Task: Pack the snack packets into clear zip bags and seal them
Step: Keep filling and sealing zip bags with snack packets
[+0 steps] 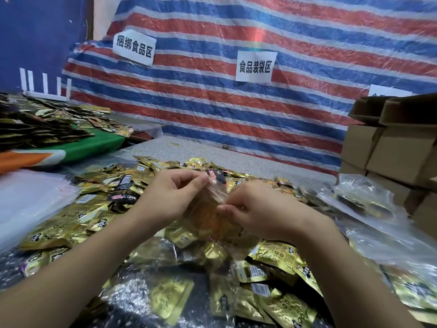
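Two hands, left [170, 197] and right [255, 209], pinching a clear zip bag [212, 209] over heaped snack packets [94, 209]; bag contents blurred, surface [201, 147] mostly buried.

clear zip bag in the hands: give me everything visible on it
The clear zip bag is thin, glossy, crinkled film, held above the heap of gold snack packets. The left hand pinches its top edge; the right hand grips the other side. Orange-gold contents show blurred through it. Whether the zip is closed cannot be told.
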The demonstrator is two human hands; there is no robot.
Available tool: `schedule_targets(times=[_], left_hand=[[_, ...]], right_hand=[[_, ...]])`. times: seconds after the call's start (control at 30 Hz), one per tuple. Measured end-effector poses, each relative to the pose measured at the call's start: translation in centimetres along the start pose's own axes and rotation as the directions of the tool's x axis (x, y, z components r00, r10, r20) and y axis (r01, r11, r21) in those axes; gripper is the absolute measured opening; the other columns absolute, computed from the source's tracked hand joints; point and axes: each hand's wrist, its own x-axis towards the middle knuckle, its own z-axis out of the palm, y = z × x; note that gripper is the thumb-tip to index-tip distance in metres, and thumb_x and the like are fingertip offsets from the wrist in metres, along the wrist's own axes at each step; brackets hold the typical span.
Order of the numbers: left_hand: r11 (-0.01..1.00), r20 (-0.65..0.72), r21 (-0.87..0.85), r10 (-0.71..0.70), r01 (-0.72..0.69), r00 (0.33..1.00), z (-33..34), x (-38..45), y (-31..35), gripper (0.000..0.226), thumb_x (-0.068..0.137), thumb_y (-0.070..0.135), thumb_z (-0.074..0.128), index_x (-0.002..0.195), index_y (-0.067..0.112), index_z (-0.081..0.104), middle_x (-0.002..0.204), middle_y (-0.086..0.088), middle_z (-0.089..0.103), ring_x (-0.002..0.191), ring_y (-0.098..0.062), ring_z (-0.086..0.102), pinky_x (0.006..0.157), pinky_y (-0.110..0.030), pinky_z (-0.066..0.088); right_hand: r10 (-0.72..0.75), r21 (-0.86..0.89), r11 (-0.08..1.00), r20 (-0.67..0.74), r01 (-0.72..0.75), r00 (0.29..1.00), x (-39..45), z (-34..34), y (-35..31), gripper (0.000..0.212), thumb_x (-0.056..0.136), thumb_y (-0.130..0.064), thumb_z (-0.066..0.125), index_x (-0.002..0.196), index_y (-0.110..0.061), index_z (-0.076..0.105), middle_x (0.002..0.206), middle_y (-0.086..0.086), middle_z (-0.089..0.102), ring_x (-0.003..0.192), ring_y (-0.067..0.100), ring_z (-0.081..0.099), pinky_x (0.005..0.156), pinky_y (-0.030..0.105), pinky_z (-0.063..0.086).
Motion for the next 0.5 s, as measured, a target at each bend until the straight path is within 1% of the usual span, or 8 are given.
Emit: schedule_targets(times=[0.03,0.07,0.13,0.27,0.33,0.4,0.47,0.5], left_hand=[[0.999,0.005,-0.032,0.007,-0.006,1.000,0.1,-0.1,0.1,0.021,0.095,0.021,0.061,0.082,0.020,0.077,0.080,0.001,0.075,0.074,-0.011,0.071,0.062,-0.023,0.058],[0.996,0.012,-0.089,0.002,-0.001,1.000,0.1,-0.2,0.2,0.021,0.096,0.018,0.060,0.083,0.017,0.076,0.079,-0.002,0.076,0.070,-0.015,0.072,0.056,-0.024,0.056],[0.985,-0.007,-0.171,-0.005,0.004,1.000,0.1,-0.2,0.4,0.020,0.096,0.016,0.057,0.086,0.013,0.074,0.078,-0.006,0.075,0.064,-0.018,0.072,0.049,-0.023,0.054],[0.966,-0.063,-0.258,0.009,-0.025,0.998,-0.1,-0.3,1.1,0.021,0.087,0.031,0.057,0.088,0.016,0.073,0.074,-0.003,0.075,0.054,-0.014,0.069,0.049,-0.022,0.054],[0.946,-0.062,-0.324,0.002,-0.022,0.998,-0.1,-0.5,1.6,0.023,0.083,0.034,0.057,0.083,0.019,0.074,0.073,-0.004,0.075,0.054,-0.014,0.068,0.049,-0.025,0.056],[0.928,-0.034,-0.374,-0.010,-0.003,0.999,-0.1,-0.7,2.2,0.025,0.082,0.038,0.057,0.078,0.023,0.076,0.078,-0.006,0.076,0.059,-0.020,0.071,0.057,-0.035,0.060],[0.934,0.024,-0.358,0.000,0.008,1.000,-0.2,-0.9,2.6,0.027,0.080,0.044,0.055,0.076,0.029,0.077,0.081,-0.007,0.076,0.063,-0.023,0.073,0.061,-0.038,0.060],[0.940,0.058,-0.340,0.009,0.011,0.998,-0.2,-1.0,2.7,0.029,0.080,0.046,0.054,0.077,0.029,0.077,0.082,-0.008,0.076,0.064,-0.025,0.073,0.060,-0.037,0.060]], right_hand=[[-0.006,-0.023,1.000,0.007,0.006,1.000,0.1,0.2,-0.1,0.045,0.102,-0.041,0.050,0.063,-0.020,0.058,0.068,0.002,0.062,0.057,0.016,0.052,0.052,0.032,0.041],[-0.005,-0.015,1.000,0.000,0.005,1.000,0.1,0.3,-0.1,0.045,0.103,-0.041,0.049,0.064,-0.020,0.057,0.068,0.003,0.061,0.056,0.016,0.050,0.051,0.030,0.039],[-0.006,0.043,0.999,-0.057,0.008,0.998,0.1,0.0,-0.1,0.044,0.102,-0.041,0.050,0.061,-0.025,0.053,0.062,-0.001,0.057,0.050,0.010,0.044,0.047,0.025,0.035],[-0.094,0.019,0.995,-0.242,0.101,0.966,-0.1,-1.1,-0.1,0.033,0.099,-0.034,0.056,0.070,-0.020,0.062,0.058,-0.005,0.054,0.055,0.014,0.049,0.053,0.029,0.040],[-0.154,-0.007,0.987,-0.342,0.161,0.927,-0.4,-1.8,-0.3,0.031,0.096,-0.033,0.056,0.075,-0.014,0.068,0.059,-0.007,0.056,0.056,0.015,0.051,0.052,0.031,0.043],[-0.197,-0.055,0.980,-0.432,0.192,0.880,-0.7,-2.5,-0.7,0.034,0.095,-0.034,0.055,0.076,-0.009,0.069,0.059,-0.006,0.056,0.052,0.012,0.051,0.050,0.032,0.045],[-0.224,-0.076,0.973,-0.528,0.217,0.819,-1.0,-3.4,-0.9,0.039,0.095,-0.034,0.056,0.075,-0.003,0.069,0.060,0.001,0.059,0.053,0.017,0.054,0.051,0.040,0.046],[-0.236,-0.082,0.969,-0.580,0.233,0.780,-1.2,-3.8,-0.9,0.040,0.095,-0.033,0.057,0.074,-0.001,0.069,0.060,0.004,0.060,0.053,0.020,0.054,0.051,0.040,0.045]])
